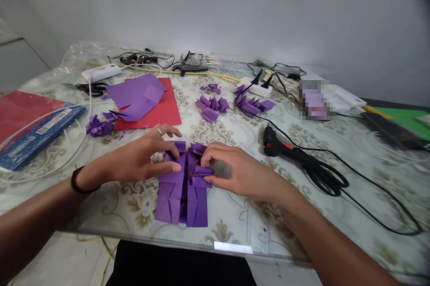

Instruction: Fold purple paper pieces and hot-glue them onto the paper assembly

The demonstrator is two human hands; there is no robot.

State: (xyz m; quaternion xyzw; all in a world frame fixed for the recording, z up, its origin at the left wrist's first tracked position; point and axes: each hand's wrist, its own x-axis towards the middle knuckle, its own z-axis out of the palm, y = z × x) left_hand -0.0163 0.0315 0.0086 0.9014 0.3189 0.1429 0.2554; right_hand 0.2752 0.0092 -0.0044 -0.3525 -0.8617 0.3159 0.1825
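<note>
A folded purple paper piece [169, 203] lies near the table's front edge, with pleats and a narrow gap down its middle. My left hand [144, 156] is at its upper left; thumb and index finger are bent onto the folds, the other fingers raised. From the right, my right hand [242, 169] pinches a small folded purple strip [203, 173] between thumb and fingers on the piece's upper right. Part of the folds is hidden under my fingertips.
A black glue gun [278, 143] and scissors [322, 176] lie to the right. Purple sheets [137, 98] rest on red paper [173, 107]. Folded purple pieces [211, 107] sit farther back, near a white power strip [257, 87]. Crumpled purple paper [99, 125] is at left.
</note>
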